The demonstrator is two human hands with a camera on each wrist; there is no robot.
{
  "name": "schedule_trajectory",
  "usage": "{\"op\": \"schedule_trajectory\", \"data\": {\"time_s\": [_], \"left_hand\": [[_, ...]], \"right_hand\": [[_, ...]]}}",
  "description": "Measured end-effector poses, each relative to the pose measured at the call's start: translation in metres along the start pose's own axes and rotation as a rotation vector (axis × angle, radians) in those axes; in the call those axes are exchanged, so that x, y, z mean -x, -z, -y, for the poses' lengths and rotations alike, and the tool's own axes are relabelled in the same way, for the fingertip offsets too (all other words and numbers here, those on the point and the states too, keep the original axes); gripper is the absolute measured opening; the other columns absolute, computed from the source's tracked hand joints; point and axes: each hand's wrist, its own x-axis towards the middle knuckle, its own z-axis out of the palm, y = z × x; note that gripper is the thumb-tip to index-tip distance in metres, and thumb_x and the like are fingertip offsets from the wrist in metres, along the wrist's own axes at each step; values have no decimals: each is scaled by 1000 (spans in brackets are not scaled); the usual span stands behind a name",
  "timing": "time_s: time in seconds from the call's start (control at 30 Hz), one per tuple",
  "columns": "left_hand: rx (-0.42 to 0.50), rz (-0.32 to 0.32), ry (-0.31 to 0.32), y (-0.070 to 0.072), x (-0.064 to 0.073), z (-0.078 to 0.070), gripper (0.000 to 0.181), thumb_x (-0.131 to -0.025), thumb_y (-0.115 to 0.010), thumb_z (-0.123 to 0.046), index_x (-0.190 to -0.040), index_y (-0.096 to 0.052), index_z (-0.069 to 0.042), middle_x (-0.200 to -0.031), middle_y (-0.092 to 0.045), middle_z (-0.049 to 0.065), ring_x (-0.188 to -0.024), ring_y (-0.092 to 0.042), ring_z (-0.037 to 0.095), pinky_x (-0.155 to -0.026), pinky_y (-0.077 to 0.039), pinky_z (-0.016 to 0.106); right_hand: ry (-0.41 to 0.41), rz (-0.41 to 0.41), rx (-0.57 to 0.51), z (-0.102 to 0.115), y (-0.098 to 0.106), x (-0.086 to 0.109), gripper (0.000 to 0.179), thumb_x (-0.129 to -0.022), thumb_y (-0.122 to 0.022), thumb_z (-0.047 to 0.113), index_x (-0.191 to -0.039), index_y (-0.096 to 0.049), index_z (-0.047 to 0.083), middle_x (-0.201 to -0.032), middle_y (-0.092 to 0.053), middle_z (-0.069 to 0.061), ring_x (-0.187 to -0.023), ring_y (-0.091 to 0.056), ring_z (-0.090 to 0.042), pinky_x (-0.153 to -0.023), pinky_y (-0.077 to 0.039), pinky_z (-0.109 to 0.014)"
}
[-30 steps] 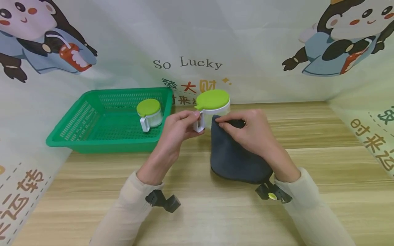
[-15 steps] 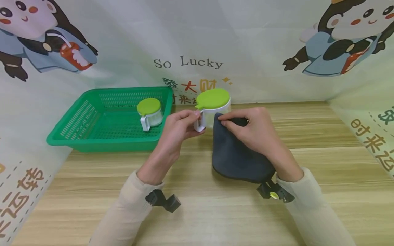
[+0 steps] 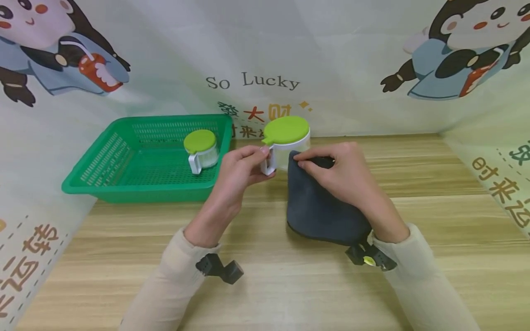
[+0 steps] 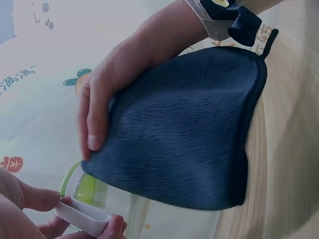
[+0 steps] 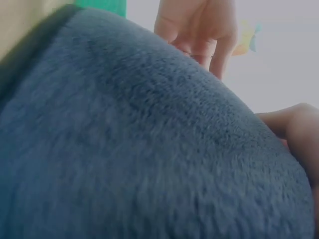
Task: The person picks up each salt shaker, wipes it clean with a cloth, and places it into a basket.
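Observation:
A clear jar [image 3: 285,154] with a bright green lid [image 3: 287,130] is held up by its white handle [image 3: 268,164], which my left hand [image 3: 238,181] grips between thumb and fingers. My right hand [image 3: 341,174] pinches the top edge of a dark blue-grey cloth [image 3: 323,209] with thumb and forefinger. The cloth hangs down in front of the jar's lower right side and hides part of it. Plush pile shows on the cloth [image 4: 179,129] in the left wrist view. In the right wrist view the cloth [image 5: 149,139] covers most of the picture; whether it touches the jar I cannot tell.
A green plastic basket [image 3: 141,196] stands on the wooden table [image 3: 265,294] at the left. Inside it, near its right wall, sits a smaller jar [image 3: 207,158] with a green lid and white handle. A printed backdrop [image 3: 348,69] rises behind the table.
My right hand and the cloth have shifted slightly to the right and up, then nearly stopped. My left hand keeps the jar in about the same place.

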Motion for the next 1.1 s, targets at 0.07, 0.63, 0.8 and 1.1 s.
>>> {"op": "schedule_trajectory", "data": {"time_s": [0.07, 0.63, 0.8, 1.1], "left_hand": [[5, 1, -1, 0, 1, 0, 31, -98, -57, -26, -108, -66, 1, -108, -60, 10, -90, -67, 28, -84, -58, 35], [38, 8, -8, 0, 2, -6, 31, -97, -58, -24, -107, -65, 4, -105, -61, 11, -83, -67, 24, -84, -58, 36], [35, 17, -28, -1, 4, -9, 31, -97, -58, -25, -107, -65, 4, -106, -61, 11, -87, -66, 26, -85, -58, 36], [39, -17, -24, 1, 7, -8, 31, -97, -58, -25, -109, -65, 3, -105, -60, 10, -82, -65, 21, -86, -58, 36]], "right_hand": [[34, -50, -33, 0, 0, 0, 12, -83, -75, 18, -94, -78, 23, -91, -76, 4, -92, -69, -6, -80, -53, -22], [-62, -196, 38, -13, 19, -4, 13, -86, -72, 18, -95, -78, 23, -90, -76, 1, -84, -71, -12, -68, -48, -9], [-105, -211, 178, -14, 24, -5, 20, -86, -72, 23, -105, -75, 21, -89, -75, -6, -76, -69, -19, -58, -42, -18], [-25, -178, 172, 5, 7, 0, 23, -83, -75, 23, -104, -74, 15, -89, -74, -1, -72, -65, -11, -60, -43, -20]]}}
